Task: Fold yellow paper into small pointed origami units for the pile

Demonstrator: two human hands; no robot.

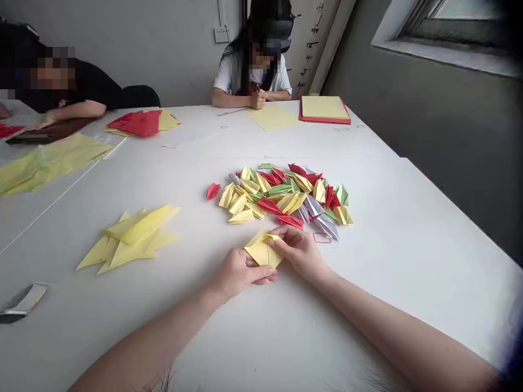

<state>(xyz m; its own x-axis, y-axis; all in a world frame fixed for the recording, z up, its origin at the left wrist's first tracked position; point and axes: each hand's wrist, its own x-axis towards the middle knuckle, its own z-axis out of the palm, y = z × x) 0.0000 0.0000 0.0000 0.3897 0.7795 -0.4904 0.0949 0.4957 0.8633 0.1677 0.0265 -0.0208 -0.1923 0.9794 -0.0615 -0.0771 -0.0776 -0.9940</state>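
Observation:
A partly folded piece of yellow paper is held up just over the white table, with creases and a seam down its middle. My left hand grips its lower edge, thumb in front and fingers behind. At its upper right, my right hand pinches a flap between thumb and fingers. Right behind them lies a heap of folded paper pieces in yellow, red, green and pale purple. To the left is a loose stack of yellow paper pieces, partly folded with pointed corners.
A grey-white curved object lies at the left edge of the white table. Across it, one person writes near a yellow sheet and a red-and-yellow paper stack. Another leans over at far left, near red paper.

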